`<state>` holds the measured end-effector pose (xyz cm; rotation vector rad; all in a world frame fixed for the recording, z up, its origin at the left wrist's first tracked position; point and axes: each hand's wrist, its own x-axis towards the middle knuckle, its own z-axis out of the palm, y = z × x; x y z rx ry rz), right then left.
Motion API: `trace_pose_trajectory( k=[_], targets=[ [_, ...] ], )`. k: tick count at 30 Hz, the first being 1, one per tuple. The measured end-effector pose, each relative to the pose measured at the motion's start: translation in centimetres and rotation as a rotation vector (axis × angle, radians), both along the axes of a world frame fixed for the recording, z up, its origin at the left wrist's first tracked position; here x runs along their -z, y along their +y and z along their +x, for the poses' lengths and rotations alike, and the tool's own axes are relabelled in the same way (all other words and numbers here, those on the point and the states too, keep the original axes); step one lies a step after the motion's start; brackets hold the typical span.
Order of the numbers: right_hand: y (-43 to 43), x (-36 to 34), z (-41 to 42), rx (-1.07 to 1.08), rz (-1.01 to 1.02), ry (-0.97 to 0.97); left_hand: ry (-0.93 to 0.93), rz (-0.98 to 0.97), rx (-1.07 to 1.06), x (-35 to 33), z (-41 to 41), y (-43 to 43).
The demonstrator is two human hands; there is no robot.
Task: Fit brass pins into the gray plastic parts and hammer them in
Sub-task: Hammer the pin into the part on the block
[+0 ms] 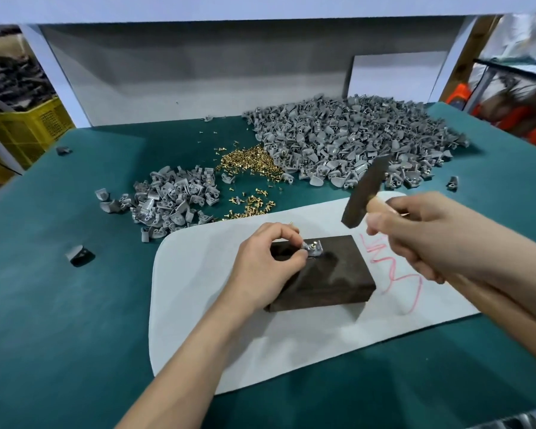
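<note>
My left hand (268, 261) pinches a small gray plastic part (313, 247) on top of a dark wooden block (328, 280). A brass pin (313, 242) stands in the part. My right hand (415, 233) grips the wooden handle of a hammer (365, 191), whose dark head hangs tilted in the air above and to the right of the part. A big heap of gray parts (353, 140) lies at the back right. A smaller heap of gray parts (167, 199) lies to the left. Loose brass pins (248, 164) are scattered between them.
The block sits on a white mat (198, 274) with red scribbles, on a teal table (59, 289). Single gray parts lie loose on the left of the table (79, 255). A white board stands behind, a yellow crate (28, 125) at far left.
</note>
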<state>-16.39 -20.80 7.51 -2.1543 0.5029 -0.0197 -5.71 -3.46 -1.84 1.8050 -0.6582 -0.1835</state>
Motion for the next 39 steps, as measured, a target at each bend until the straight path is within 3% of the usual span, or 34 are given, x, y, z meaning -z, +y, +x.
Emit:
trace_pose_trajectory(
  k=[14,19,24,28,32,36,39],
  targets=[
    [3.0,0.7,0.8,-0.122,-0.246,-0.001,-0.081,0.051,0.009,-0.6,-0.2,0.2],
    [3.2,-0.4,0.5,-0.035,-0.273,-0.128,-0.087,0.067,0.002,-0.8,-0.3,0.2],
    [4.7,0.9,0.7,-0.135,-0.419,0.058,-0.091,0.060,0.010,-0.8,-0.2,0.4],
    [4.0,-0.5,0.8,-0.094,-0.470,-0.100,-0.072,0.074,0.004,-1.0,-0.3,0.3],
    [4.9,0.7,0.8,-0.144,-0.432,0.055,-0.074,0.060,0.013,-0.9,-0.3,0.4],
    [4.4,-0.7,1.2,-0.070,-0.400,-0.119,-0.056,0.072,-0.009,-1.0,-0.2,0.2],
    [5.2,0.6,1.1,-0.141,-0.365,0.031,-0.071,0.069,0.009,-0.8,-0.1,0.4]
  ],
)
